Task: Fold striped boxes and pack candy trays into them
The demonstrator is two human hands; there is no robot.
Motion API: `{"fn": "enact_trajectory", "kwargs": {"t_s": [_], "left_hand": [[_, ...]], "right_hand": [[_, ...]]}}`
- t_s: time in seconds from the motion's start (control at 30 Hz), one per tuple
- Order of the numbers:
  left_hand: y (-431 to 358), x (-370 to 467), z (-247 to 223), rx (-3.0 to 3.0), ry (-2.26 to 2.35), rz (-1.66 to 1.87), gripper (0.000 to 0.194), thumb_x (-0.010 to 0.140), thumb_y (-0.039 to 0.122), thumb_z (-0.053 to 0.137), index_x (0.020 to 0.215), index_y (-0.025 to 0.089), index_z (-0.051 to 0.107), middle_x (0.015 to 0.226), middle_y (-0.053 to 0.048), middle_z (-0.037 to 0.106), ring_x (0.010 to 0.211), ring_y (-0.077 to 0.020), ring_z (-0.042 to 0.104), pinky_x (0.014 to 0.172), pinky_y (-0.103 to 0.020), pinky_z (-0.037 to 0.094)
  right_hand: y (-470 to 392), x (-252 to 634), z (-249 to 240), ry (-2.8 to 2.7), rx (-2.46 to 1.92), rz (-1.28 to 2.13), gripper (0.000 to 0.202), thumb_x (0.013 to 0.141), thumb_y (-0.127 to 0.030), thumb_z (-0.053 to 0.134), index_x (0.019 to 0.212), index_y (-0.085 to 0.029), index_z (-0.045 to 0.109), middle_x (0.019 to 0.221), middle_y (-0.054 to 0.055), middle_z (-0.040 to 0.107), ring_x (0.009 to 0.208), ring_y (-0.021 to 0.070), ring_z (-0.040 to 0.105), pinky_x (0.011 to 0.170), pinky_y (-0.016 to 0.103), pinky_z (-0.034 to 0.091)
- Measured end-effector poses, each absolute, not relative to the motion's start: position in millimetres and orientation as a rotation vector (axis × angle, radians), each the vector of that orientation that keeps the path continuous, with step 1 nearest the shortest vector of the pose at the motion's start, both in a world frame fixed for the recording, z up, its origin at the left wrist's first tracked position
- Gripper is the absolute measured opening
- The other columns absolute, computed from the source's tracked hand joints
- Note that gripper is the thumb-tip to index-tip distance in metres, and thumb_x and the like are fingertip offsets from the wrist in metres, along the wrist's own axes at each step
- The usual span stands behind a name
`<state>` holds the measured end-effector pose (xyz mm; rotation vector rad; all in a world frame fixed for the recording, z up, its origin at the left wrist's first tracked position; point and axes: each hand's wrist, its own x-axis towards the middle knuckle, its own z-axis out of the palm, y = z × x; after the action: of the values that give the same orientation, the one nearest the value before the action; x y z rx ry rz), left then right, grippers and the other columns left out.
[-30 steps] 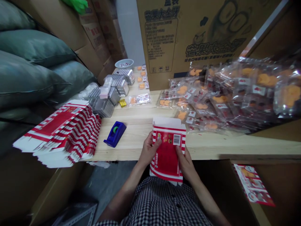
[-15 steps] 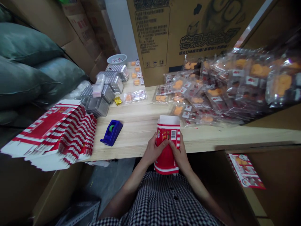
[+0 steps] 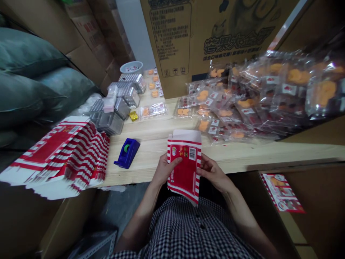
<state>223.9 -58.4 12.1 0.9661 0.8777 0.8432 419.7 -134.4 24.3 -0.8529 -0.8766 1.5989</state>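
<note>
A red and white striped paper box [image 3: 184, 169] with a barcode and a white top flap is held upright in front of my body, at the table's near edge. Closed round its left side is my left hand [image 3: 164, 169], thumb pressed on the printed face. My right hand [image 3: 212, 172] pinches the right edge, thumb in front and curled fingers partly hidden behind. On the table to the left lies a blue tape dispenser [image 3: 127, 153] with a green core. A stack of similar flattened boxes [image 3: 61, 154] fans out at the table's left end.
Clear packets with orange pieces [image 3: 223, 111] pile up on the right, before a large carton [image 3: 175, 46]. Stacked clear plastic cases [image 3: 110, 120], a yellow packet [image 3: 133, 116] and a pale bowl [image 3: 131, 67] stand at back left. A printed card [image 3: 282, 192] lies at lower right.
The box has shifted slightly left and turned a little. My right hand has moved outward from the box's face to its right edge; my left thumb has slid left.
</note>
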Motion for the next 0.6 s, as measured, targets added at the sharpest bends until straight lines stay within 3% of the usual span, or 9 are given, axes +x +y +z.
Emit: {"fn": "enact_trajectory", "kwargs": {"t_s": [0.27,0.4,0.6], "left_hand": [[-59.1,221.4,4.0,0.999,0.753,0.839,0.039,0.081,0.037,0.074,0.112,0.016,0.064,0.105,-0.008,0.075,0.089,-0.0218,0.071,0.079,-0.033,0.056],[-53.4,216.7,5.3,1.042,0.731,0.878,0.042,0.083,0.036,0.072,0.12,0.017,0.064,0.107,-0.008,0.075,0.09,-0.0201,0.071,0.082,-0.03,0.054],[-51.3,212.5,-11.5,1.022,0.819,0.878,0.036,0.078,0.031,0.077,0.109,0.013,0.07,0.094,-0.008,0.076,0.081,-0.0201,0.071,0.077,-0.03,0.055]], "right_hand": [[-131.0,421.6,6.0,-0.817,-1.017,1.478,0.044,0.082,-0.038,0.076,0.123,-0.027,0.062,0.116,0.006,0.074,0.104,0.0251,0.07,0.089,0.038,0.057],[-135.2,425.1,-0.7,-0.902,-1.022,1.516,0.045,0.089,-0.041,0.068,0.131,-0.03,0.057,0.124,0.006,0.07,0.112,0.024,0.066,0.093,0.037,0.055],[-137.3,417.1,-16.2,-0.848,-0.983,1.612,0.048,0.088,-0.045,0.068,0.132,-0.032,0.056,0.133,0.006,0.065,0.116,0.0253,0.065,0.097,0.041,0.053]]}}
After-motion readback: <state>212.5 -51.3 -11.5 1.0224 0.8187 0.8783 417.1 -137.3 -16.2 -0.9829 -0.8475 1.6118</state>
